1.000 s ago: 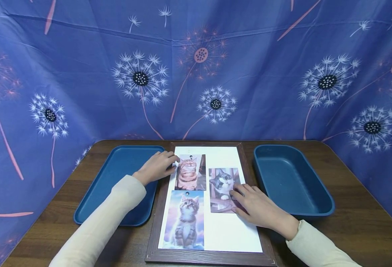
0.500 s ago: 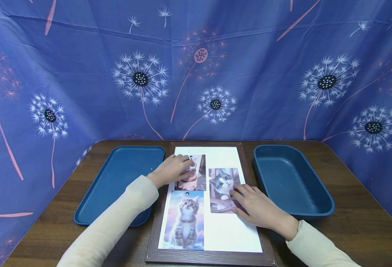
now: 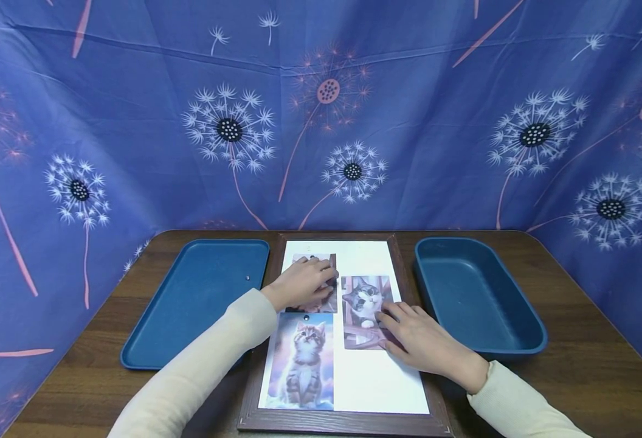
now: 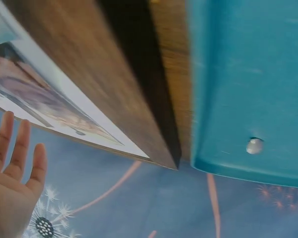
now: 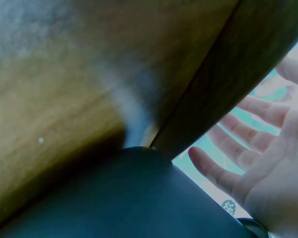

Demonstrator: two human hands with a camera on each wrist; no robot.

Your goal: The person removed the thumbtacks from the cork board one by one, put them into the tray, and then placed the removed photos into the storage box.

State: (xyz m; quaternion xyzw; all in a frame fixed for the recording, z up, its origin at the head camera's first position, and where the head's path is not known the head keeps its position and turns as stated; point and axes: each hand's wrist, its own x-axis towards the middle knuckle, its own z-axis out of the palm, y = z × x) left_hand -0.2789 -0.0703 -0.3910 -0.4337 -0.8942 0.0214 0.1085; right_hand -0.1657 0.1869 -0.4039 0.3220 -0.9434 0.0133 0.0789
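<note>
In the head view my left hand (image 3: 303, 284) is above the upper-left cat photo (image 3: 330, 304), covering most of it. A tiny shiny round piece (image 3: 337, 275) shows at its fingertips, mostly hidden. My right hand (image 3: 427, 340) rests its fingertips on the right edge of the grey-and-white cat photo (image 3: 362, 307). At the lower left lies a kitten photo (image 3: 301, 371), a small round silver stud (image 3: 306, 317) at its top. All three photos lie on the white board (image 3: 376, 383) with a brown wooden frame.
Left of the board lies a flat blue tray (image 3: 189, 304) holding a small silver stud (image 4: 255, 145). A deep blue bin (image 3: 471, 298) stands right of the board. The wooden table (image 3: 589, 359) ends at a blue dandelion-print cloth (image 3: 436, 152).
My left hand has moved right from the tray's edge across the upper-left photo, uncovering a stud in the tray. The right hand has stayed on its photo.
</note>
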